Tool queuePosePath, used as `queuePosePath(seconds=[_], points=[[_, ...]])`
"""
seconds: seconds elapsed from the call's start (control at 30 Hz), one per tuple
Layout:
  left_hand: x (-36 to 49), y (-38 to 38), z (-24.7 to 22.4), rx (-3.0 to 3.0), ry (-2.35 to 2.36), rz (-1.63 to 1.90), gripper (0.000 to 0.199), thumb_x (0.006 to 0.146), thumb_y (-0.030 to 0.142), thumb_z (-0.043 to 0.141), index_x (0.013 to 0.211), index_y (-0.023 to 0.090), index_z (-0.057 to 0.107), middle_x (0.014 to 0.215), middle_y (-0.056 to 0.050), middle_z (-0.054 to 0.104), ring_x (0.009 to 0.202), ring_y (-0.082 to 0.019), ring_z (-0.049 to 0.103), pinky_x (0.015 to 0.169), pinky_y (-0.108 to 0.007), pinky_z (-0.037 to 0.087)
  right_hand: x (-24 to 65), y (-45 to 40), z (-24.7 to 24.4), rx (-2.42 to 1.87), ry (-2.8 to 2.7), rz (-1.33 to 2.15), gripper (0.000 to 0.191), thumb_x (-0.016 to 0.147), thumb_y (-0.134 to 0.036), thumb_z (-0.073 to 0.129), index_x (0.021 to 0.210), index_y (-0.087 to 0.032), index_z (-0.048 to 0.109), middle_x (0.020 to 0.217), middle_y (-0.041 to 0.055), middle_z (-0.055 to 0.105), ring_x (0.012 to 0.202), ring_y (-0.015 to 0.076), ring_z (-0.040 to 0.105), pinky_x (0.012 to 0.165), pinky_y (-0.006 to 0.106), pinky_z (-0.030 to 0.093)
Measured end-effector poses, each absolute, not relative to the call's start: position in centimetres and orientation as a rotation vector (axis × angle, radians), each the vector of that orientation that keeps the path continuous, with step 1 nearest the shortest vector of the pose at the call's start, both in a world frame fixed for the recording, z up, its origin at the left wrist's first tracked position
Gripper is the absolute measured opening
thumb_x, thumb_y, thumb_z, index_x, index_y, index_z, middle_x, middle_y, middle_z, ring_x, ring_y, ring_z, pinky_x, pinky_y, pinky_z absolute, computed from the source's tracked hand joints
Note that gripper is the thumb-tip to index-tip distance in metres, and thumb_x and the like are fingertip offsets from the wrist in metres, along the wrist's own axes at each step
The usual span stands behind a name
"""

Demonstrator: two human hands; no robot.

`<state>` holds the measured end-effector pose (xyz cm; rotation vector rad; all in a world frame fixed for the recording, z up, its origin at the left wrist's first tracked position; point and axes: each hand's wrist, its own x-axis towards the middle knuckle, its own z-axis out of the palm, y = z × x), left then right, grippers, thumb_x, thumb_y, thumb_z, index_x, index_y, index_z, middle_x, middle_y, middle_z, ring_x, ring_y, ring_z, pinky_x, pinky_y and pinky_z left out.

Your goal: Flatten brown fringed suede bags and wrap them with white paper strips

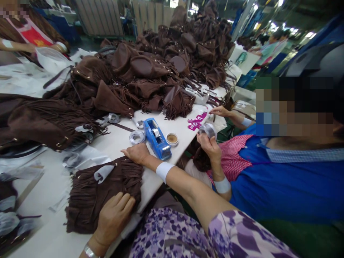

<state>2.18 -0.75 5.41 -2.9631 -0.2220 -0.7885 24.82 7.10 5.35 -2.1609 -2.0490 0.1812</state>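
Observation:
A dark brown fringed bag (91, 193) lies flat on the white table in front of me, a small roll of white paper or foam (103, 173) on its upper side. My left hand (115, 216) rests on its near edge, fingers curled into the suede and fringe. At the far right corner of the bag, my right hand (137, 154) is closed at the edge, its fingers partly hidden. Just beyond that hand stands a blue tape dispenser (157, 138), with a clear coiled roll (137, 137) beside it.
A large heap of brown bags (150, 68) covers the far table. A small round tub (172, 139) sits by the dispenser. On my right, a co-worker's hand (211, 147) holds a greyish coil (209, 130) near a purple-printed plastic bag (197, 120). Another person (32, 36) stands far left.

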Motion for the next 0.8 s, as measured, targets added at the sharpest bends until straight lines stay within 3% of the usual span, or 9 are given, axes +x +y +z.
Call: queuePosePath(seconds=[0.2,0.37,0.5,0.6,0.7,0.8], points=[[2.1,-0.6,4.8,-3.161,-0.367,-0.854,0.023,0.092,0.012,0.04,0.089,0.021,0.062,0.085,-0.005,0.066,0.083,-0.021,0.058,0.076,-0.032,0.047,24.3,7.3,4.7,-2.173,-1.979,0.214,0.065,0.104,-0.055,0.024,0.104,-0.011,0.072,0.098,0.0177,0.074,0.094,0.0271,0.069,0.077,0.036,0.049],[2.7,-0.5,5.1,-3.22,-0.504,-0.904,0.018,0.092,0.017,0.043,0.093,0.021,0.06,0.094,-0.007,0.067,0.089,-0.021,0.061,0.079,-0.031,0.049,24.0,5.2,7.5,-2.113,-1.89,0.169,0.044,0.103,-0.044,0.04,0.1,-0.011,0.068,0.099,0.0155,0.072,0.094,0.0239,0.068,0.079,0.033,0.049],[3.0,-0.2,5.3,-3.371,-0.667,-0.877,0.02,0.096,0.025,0.043,0.081,0.023,0.056,0.08,-0.001,0.063,0.076,-0.016,0.06,0.068,-0.025,0.047,23.3,-1.7,9.3,-2.058,-1.71,0.108,0.024,0.103,-0.026,0.038,0.116,-0.015,0.055,0.118,0.0128,0.064,0.114,0.0207,0.059,0.093,0.032,0.045],[3.0,0.0,5.1,-3.484,-0.855,-0.876,0.028,0.098,0.034,0.044,0.075,0.023,0.054,0.073,0.001,0.06,0.071,-0.015,0.059,0.066,-0.024,0.046,21.7,-8.7,8.8,-2.042,-1.622,0.201,0.014,0.097,-0.02,0.045,0.111,-0.019,0.051,0.107,0.0059,0.066,0.103,0.0171,0.063,0.088,0.028,0.047],[3.0,0.2,5.1,-3.56,-1.041,-0.879,0.035,0.098,0.042,0.041,0.078,0.022,0.061,0.078,0.0,0.067,0.075,-0.016,0.063,0.07,-0.025,0.049,19.5,-13.1,7.4,-2.051,-1.536,0.37,0.023,0.09,-0.021,0.056,0.11,-0.021,0.046,0.084,-0.0024,0.067,0.077,0.0148,0.067,0.068,0.025,0.049],[3.2,0.6,5.5,-3.59,-1.216,-0.881,0.045,0.1,0.045,0.033,0.086,0.021,0.068,0.088,-0.003,0.073,0.084,-0.019,0.068,0.076,-0.027,0.052,17.2,-13.6,6.1,-2.103,-1.412,0.504,0.047,0.082,-0.035,0.067,0.12,-0.02,0.044,0.089,0.0008,0.068,0.081,0.021,0.069,0.071,0.031,0.051]])
